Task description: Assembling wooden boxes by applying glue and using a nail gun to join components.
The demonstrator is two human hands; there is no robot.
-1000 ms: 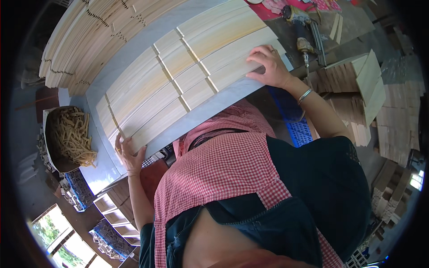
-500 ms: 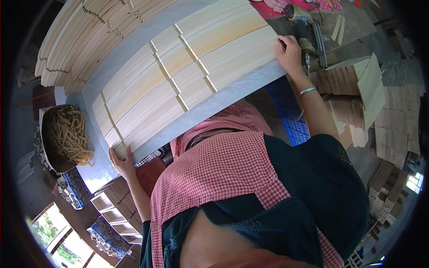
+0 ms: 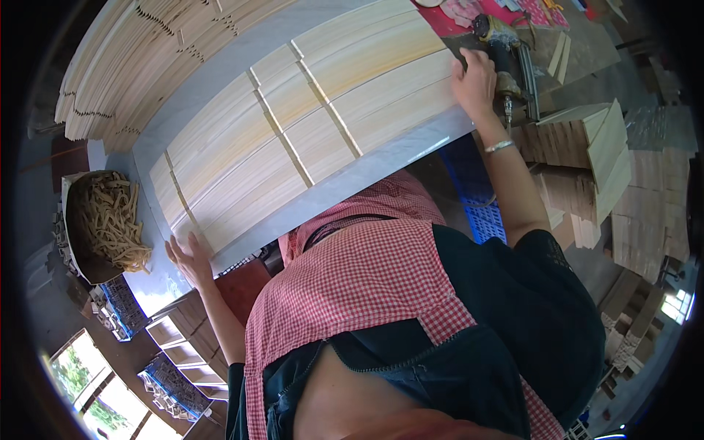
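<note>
Several pale wooden boards [image 3: 242,158] lie side by side on a grey table [image 3: 330,174], with narrow grooves running across them. At their left near corner, my left hand [image 3: 192,264] has its fingers spread, the fingertips by the board ends; whether they touch is hard to tell. At the right end of the boards is my right hand [image 3: 477,84], thumb and fingers apart and slightly curled, the thumb close to the board ends. Neither hand holds anything that I can see. A nail gun [image 3: 506,62] lies just beyond my right hand.
Stacked thin boards [image 3: 139,66] stand at the far left. A metal container [image 3: 77,227] with pale strips [image 3: 114,220] sits left of the boards. To the right are more wooden pieces [image 3: 579,143] and a blue plastic crate [image 3: 484,220]. A pink cloth [image 3: 462,11] lies at the back.
The nearer boards have shifted slightly right, so the grooves now line up more evenly. My left fingers have spread and moved a little left, and my right hand has opened somewhat.
</note>
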